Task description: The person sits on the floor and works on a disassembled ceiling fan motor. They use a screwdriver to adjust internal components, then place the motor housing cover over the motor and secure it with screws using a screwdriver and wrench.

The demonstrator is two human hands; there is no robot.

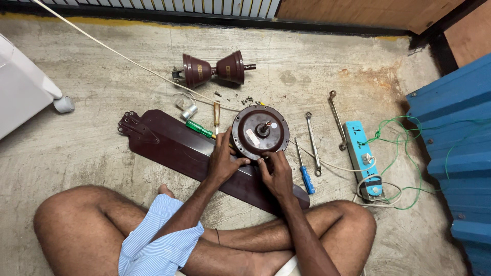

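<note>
- Round maroon metal fan motor (260,132): 1, both hands grasping its near rim – left hand (223,162), right hand (276,173).
- 2 steel spanners (312,143) right of motor.
- 2 maroon cone-shaped covers (214,69) beyond motor.

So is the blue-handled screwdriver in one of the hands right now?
No, the blue-handled screwdriver lies on the floor beside the right hand, while both hands grip the fan motor.

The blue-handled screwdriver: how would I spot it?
Find the round maroon fan motor on the floor. Just right of it, beside the right hand, lies the blue-handled screwdriver. The spanner next to it is bare metal.
</note>
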